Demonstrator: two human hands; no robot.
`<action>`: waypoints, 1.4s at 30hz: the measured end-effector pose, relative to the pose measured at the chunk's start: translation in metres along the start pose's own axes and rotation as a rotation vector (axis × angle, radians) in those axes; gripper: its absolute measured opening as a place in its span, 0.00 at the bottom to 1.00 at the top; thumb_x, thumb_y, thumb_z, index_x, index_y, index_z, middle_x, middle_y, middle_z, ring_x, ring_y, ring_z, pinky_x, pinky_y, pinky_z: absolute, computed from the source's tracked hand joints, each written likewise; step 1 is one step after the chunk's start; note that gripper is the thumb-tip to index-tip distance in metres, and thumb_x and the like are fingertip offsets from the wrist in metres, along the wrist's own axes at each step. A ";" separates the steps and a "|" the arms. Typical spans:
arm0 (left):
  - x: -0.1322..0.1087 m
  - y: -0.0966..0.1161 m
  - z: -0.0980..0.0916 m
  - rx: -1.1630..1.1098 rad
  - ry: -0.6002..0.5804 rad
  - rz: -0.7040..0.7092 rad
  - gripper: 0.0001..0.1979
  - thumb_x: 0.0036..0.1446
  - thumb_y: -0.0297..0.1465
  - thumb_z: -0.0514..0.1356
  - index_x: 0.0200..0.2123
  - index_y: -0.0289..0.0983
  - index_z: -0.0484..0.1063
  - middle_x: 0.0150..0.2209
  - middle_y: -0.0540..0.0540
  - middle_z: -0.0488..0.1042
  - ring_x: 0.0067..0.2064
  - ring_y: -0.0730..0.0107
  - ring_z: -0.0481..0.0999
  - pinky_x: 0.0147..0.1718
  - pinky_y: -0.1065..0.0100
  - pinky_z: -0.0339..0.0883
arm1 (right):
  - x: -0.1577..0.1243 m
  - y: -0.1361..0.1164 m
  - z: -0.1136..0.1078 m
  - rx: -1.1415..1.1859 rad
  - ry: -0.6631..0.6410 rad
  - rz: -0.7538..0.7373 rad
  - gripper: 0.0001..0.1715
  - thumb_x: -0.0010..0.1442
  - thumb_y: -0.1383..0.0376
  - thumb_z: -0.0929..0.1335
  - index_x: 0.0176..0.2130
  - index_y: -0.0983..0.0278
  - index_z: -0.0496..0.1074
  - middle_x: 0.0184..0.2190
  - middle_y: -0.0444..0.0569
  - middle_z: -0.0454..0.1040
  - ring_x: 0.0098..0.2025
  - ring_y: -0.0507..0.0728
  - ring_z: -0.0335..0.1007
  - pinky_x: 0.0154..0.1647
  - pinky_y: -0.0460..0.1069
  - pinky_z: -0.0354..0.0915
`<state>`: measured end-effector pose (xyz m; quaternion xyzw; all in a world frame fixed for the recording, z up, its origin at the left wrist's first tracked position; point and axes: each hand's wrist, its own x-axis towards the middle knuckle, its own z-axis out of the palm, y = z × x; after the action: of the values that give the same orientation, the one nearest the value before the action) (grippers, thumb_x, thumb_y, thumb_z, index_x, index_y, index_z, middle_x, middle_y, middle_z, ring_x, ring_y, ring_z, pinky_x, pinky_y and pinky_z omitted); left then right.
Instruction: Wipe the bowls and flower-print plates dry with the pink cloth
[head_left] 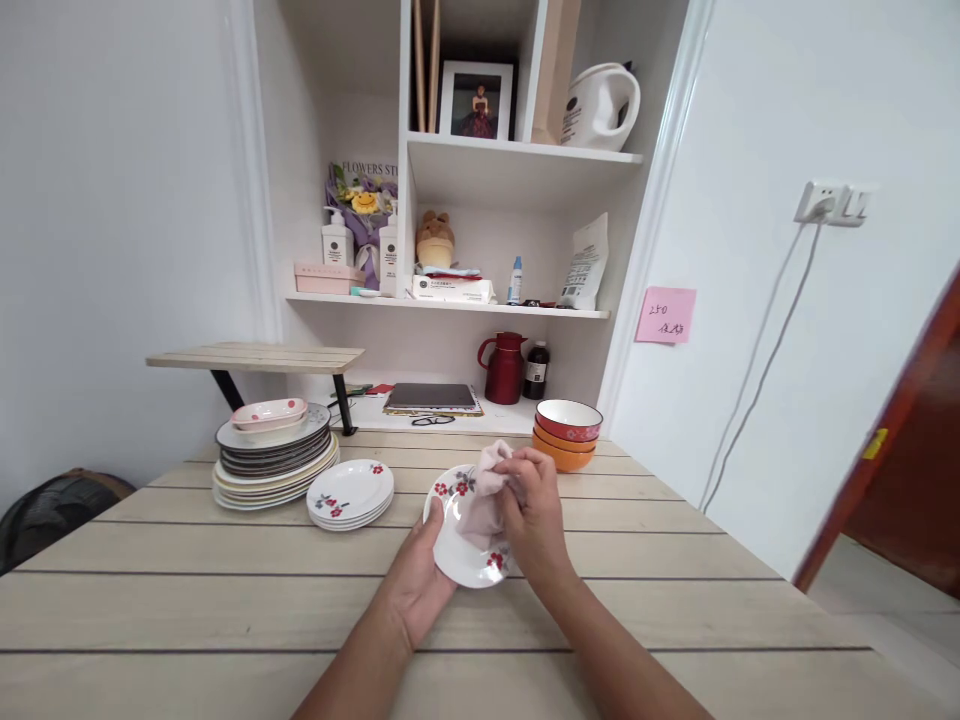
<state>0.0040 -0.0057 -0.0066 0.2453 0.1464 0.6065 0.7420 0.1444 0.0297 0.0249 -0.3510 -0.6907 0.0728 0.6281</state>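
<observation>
My left hand [420, 570] grips the lower left rim of a small white plate [452, 545] with red and grey flowers, its thumb on the upper face. The plate is tilted up above the table. In my right hand [536, 510] a pale pink cloth [484, 505] is pinched, and it lies against the plate's face, covering the right part. Left of my hands is a short stack of matching flowered plates [356, 492].
A taller stack of plates [274, 470] with a dotted dish [268, 412] on top stands beside a small raised shelf [255, 356]. Stacked bowls [566, 455] sit at the back right. Behind are a laptop [433, 396], glasses [433, 421] and a red jug [505, 370].
</observation>
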 end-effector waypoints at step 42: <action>0.005 0.014 -0.011 0.013 0.136 0.061 0.26 0.65 0.42 0.53 0.60 0.34 0.64 0.49 0.36 0.78 0.51 0.55 0.76 0.55 0.54 0.64 | 0.000 0.011 0.006 -0.442 -0.624 0.012 0.20 0.57 0.68 0.68 0.49 0.51 0.76 0.45 0.49 0.71 0.48 0.60 0.67 0.41 0.50 0.63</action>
<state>-0.0119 0.0028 -0.0075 0.2128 0.1931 0.6431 0.7098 0.1437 0.0400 0.0178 -0.4431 -0.8456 0.0292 0.2962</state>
